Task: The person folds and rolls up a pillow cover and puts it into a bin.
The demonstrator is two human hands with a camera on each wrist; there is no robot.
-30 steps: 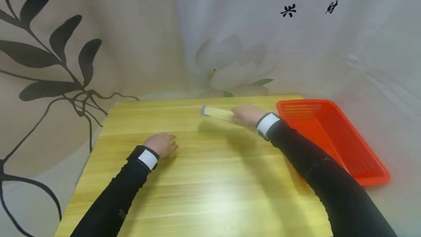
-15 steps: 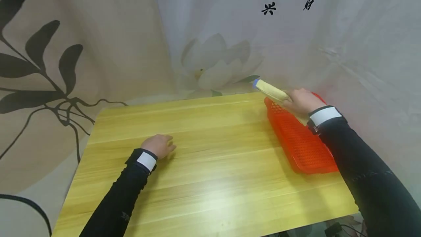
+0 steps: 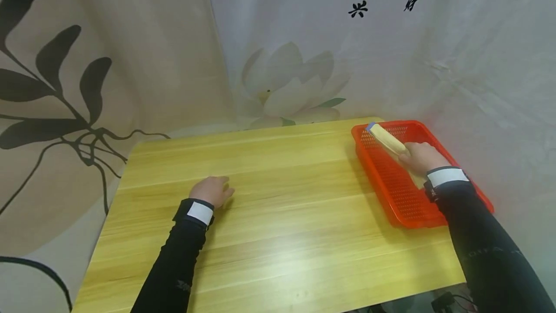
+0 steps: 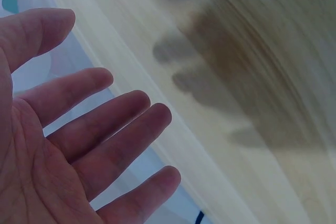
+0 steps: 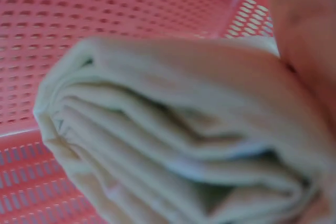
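Cream-coloured folded cloth (image 3: 388, 141), rolled into a long bundle with a bluish end, is in the grasp of the right hand (image 3: 420, 157), whose fingers curl around its near part. The bundle lies inside the orange basket (image 3: 393, 196), which sits at the far right part of the wooden table (image 3: 278, 235), and its bluish end points to the far left corner of the basket. In the right wrist view the cloth (image 5: 178, 140) shows several soft layers, with the perforated basket floor (image 5: 105, 9) just behind it; whether the cloth already touches the floor is not clear.

On the left side, the left hand (image 3: 211, 191) rests on the table, well apart from the basket. It holds nothing; in the left wrist view the left hand (image 4: 68, 140) has its fingers relaxed and slightly spread above the wood grain (image 4: 273, 77). Both arms wear black sleeves with white cuffs. Behind the table hangs a printed curtain (image 3: 295, 81) with a pale flower and dark leaves.
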